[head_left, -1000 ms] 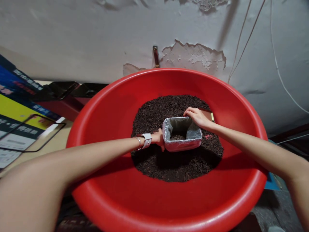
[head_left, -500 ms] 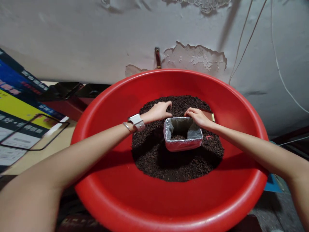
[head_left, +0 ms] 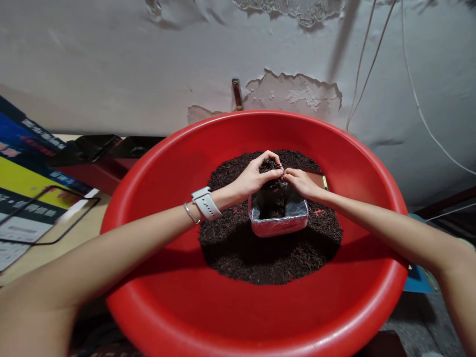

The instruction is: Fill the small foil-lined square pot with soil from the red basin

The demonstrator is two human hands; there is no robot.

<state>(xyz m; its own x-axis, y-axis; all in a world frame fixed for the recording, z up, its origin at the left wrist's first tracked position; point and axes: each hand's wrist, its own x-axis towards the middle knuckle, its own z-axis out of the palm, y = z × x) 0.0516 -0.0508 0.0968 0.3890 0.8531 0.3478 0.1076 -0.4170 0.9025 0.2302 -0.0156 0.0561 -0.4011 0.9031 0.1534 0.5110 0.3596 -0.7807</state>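
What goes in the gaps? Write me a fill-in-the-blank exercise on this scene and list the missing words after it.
1. The dark loose leaves lie heaped in a large round basin whose colour is ____.
2. The small box standing in the heap is lined with a ____ bag.
3. The left hand holds a clump of leaves above the box's open ____.
4. A white watch sits on the ____ wrist.

Missing words: red; plastic; top; left
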